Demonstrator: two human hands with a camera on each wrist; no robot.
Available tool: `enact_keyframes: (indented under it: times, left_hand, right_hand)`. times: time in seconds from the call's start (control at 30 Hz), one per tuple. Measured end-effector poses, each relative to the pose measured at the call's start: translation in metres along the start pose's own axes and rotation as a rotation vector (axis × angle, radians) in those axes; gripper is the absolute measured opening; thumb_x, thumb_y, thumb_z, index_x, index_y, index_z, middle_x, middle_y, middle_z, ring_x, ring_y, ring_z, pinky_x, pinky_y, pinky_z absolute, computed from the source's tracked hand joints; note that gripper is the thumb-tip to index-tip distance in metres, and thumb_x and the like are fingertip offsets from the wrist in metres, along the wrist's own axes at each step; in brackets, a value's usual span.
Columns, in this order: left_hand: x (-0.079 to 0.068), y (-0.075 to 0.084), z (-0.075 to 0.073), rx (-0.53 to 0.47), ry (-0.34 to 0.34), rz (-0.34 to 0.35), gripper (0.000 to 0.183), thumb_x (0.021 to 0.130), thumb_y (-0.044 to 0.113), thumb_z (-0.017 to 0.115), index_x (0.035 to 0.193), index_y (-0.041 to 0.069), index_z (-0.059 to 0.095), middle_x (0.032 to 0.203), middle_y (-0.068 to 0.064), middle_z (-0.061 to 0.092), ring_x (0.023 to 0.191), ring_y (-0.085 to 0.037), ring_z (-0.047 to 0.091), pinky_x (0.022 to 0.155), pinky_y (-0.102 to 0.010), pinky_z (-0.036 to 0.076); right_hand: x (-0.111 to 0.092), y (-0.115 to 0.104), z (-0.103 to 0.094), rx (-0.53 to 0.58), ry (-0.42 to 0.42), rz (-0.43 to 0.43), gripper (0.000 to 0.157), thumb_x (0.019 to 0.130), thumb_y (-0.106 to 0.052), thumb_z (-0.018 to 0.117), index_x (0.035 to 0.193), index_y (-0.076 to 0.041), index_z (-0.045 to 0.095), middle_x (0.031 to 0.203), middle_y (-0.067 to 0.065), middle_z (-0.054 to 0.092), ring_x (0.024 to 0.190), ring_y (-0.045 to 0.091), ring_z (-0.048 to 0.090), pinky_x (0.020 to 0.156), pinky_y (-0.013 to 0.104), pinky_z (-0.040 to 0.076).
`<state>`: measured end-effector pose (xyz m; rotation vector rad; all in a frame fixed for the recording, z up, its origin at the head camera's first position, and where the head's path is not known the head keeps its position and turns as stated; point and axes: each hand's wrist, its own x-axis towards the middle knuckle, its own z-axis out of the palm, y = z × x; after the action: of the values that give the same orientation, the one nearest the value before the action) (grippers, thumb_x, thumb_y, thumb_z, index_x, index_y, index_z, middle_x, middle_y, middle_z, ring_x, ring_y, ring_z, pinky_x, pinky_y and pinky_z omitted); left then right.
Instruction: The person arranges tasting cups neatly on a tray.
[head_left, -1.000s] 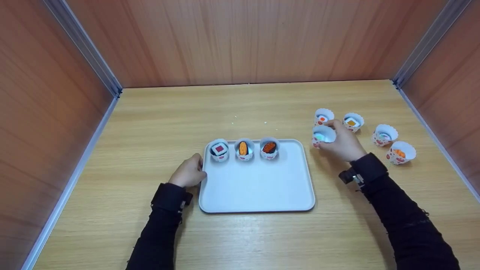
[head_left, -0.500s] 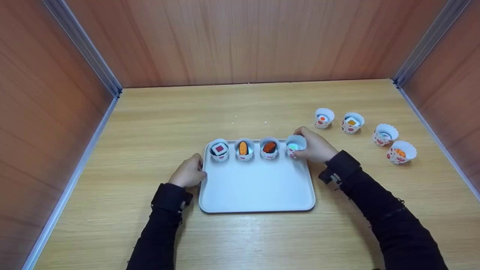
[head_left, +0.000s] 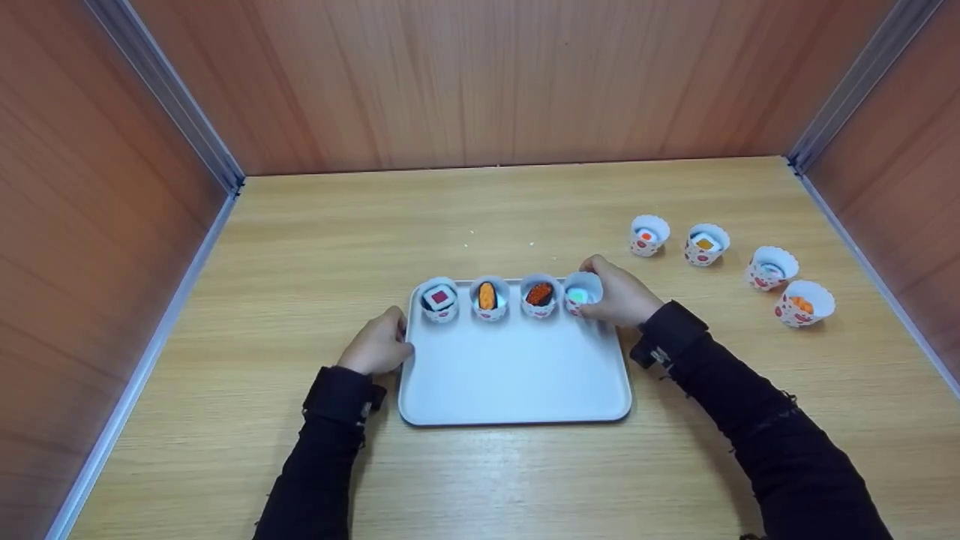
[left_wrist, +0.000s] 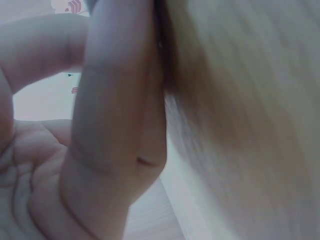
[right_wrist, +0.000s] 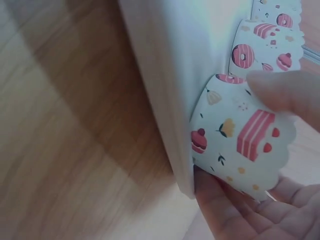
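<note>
Cup (right_wrist: 227,127) with pink cake print (right_wrist: 255,135)

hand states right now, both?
Left hand: holding the white tray by its left edge.
Right hand: holding a paper cup between thumb and fingers.

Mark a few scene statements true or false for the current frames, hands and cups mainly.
1. The left hand grips the left edge of the tray. True.
2. The right hand holds a paper cup near the tray's far right corner. True.
3. Every cup is on the tray. False: four cups stand on the table, to the right of it.
4. The row of cups runs along the tray's near edge. False: it runs along the far edge.
5. The long orange piece is in the row's leftmost cup. False: it is in the second from the left.
</note>
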<state>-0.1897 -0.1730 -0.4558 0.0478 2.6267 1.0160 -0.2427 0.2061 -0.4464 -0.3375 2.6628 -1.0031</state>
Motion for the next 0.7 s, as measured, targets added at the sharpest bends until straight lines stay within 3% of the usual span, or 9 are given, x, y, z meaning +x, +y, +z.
enact_keyframes:
  times: [0.3, 0.57, 0.7]
  left_hand:
    - [0.001, -0.001, 0.001, -0.002, -0.001, 0.003, 0.018, 0.084, -0.001, 0.055, 0.100, 0.000, 0.047, 0.077, -0.005, 0.048, 0.061, -0.017, 0.049, 0.051, -0.025, 0.039]
    - [0.000, 0.000, 0.001, 0.034, 0.008, 0.020, 0.019, 0.082, 0.001, 0.056, 0.099, 0.000, 0.048, 0.078, -0.005, 0.050, 0.063, -0.018, 0.049, 0.052, -0.025, 0.039]
    - [0.000, 0.000, 0.001, 0.037, 0.012, 0.020, 0.018, 0.082, 0.001, 0.057, 0.098, 0.001, 0.047, 0.078, -0.005, 0.049, 0.063, -0.018, 0.049, 0.053, -0.026, 0.039]
  right_hand:
    - [-0.006, 0.004, 0.001, 0.003, 0.011, 0.002, 0.073, 0.082, -0.015, 0.077, 0.141, -0.003, 0.035, 0.143, 0.022, 0.045, 0.134, 0.037, 0.043, 0.111, 0.053, 0.036]
    - [-0.018, 0.013, -0.007, 0.028, 0.071, -0.033, 0.087, 0.082, -0.030, 0.079, 0.147, -0.001, 0.030, 0.141, 0.023, 0.042, 0.124, 0.040, 0.050, 0.103, 0.050, 0.045]
    - [-0.028, 0.021, -0.014, 0.035, 0.104, -0.028, 0.086, 0.085, -0.039, 0.074, 0.150, -0.006, 0.029, 0.146, 0.023, 0.038, 0.129, 0.042, 0.046, 0.106, 0.054, 0.042]
